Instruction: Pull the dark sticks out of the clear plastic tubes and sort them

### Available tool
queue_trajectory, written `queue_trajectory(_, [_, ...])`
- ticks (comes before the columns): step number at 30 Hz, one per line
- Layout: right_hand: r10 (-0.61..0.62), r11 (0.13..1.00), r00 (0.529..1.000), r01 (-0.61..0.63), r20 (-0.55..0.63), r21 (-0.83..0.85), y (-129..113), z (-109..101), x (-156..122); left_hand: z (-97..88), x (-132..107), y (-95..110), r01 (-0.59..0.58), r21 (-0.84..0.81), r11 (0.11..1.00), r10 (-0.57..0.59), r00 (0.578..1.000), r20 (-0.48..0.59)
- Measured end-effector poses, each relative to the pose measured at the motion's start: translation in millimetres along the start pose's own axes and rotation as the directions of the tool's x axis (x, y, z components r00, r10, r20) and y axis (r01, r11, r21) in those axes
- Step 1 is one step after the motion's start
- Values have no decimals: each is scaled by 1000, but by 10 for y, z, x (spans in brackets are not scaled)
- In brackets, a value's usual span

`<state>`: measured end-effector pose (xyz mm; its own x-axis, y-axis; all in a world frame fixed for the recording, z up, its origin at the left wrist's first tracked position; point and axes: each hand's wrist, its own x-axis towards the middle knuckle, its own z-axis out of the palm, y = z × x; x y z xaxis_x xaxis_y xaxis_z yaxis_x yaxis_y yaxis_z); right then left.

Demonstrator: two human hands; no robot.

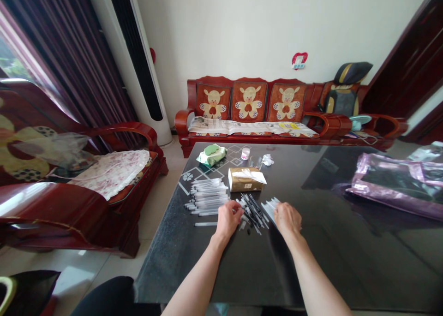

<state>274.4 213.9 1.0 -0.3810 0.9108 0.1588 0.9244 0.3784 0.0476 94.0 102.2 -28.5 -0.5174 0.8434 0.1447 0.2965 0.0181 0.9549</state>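
Both my hands rest on a dark glossy table (311,270), knuckles up. My left hand (228,218) sits with curled fingers at the edge of a pile of thin black pen refills (252,209); what its fingertips hold is hidden. My right hand (287,219) lies over several clear pen parts (270,207), its fingers bent down onto them. A stack of clear pen barrels (207,196) lies just left of my left hand, with one loose barrel (205,223) in front of it.
A brown tissue box (245,179) stands behind the piles. Farther back are a green wipes pack (212,154), a small clear cup (245,152) and a crumpled wrapper (267,159). A purple plastic bag (394,182) lies at the right. Red wooden sofas (249,108) surround the table.
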Motion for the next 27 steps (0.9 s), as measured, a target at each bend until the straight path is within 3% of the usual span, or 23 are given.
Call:
queue_trajectory(3, [-35, 999, 999, 35, -38, -14, -21, 17, -17, 100, 65, -7, -85, 111, 990, 88, 996, -28])
queue_trajectory(6, [-54, 999, 997, 54, -56, -2, 1, 22, -16, 99, 113, -29, -154, 46, 987, 157, 985, -76])
queue_trajectory(10, [-37, 999, 999, 38, -31, 9, 15, 4, -3, -128, 106, -52, -169, -85, 982, 158, 980, -117])
queue_trajectory(13, [-16, 1000, 1000, 16, -13, 27, -9, -37, -10, -415, 59, -56, -168, -19, 986, 164, 979, -124])
queue_trajectory(17, [-29, 996, 995, 37, -100, 80, -77, -105, -45, -766, -51, -37, -238, 270, 933, 230, 971, 62])
queue_trajectory(21, [-13, 991, 988, 33, -152, 129, -143, -149, -80, -923, -174, -10, -308, 476, 824, 185, 939, 289])
queue_trajectory(24, [-16, 982, 983, 49, -183, 181, -164, -179, -100, -924, -213, 6, -300, 551, 779, 134, 938, 321])
queue_trajectory(27, [-14, 945, 977, 83, -211, 317, -199, -209, -120, -880, -169, 50, -272, 493, 826, 160, 953, 256])
